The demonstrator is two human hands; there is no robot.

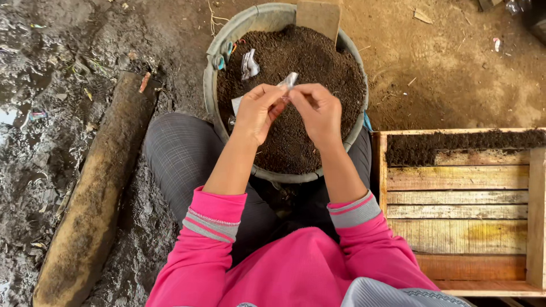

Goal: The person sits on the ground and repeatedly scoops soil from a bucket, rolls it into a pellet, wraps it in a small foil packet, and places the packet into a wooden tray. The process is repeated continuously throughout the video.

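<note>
Two-handed work: pinches a small clear plastic bag [288, 81] between the fingertips of the left hand [257, 111] and the right hand [319, 111]. Both grips closed tight on the thin film, nothing else in either. Holds the bag right at the grip, between the two sets of fingertips, above the middle of the soil [307, 57].

Judging by the pose, looks like rubbing the film's layers apart. Best to keep thumbs and forefingers close to the bag's edge, to slide them lightly against each other rather than pull, and to stay over the tub [211, 85] in case of a drop. Worth keeping the fingertips free of grit for a surer hold on slippery film.

Directly beneath the grip: the round grey tub, filled nearly to the rim with dark crumbly soil. Beyond the grip and a little to its left, on that soil: a crumpled scrap of clear plastic [249, 63]. Farther beyond, at the tub's far rim: a wooden block [318, 17]. To the right of the grip and nearer the body: a slatted wooden crate [455, 196], mostly bare, with a single dark row [460, 145] along its far side; cannot tell whether loose soil or filled bags. Well to the left of the grip: a muddy log [96, 193] on wet ground.
</note>
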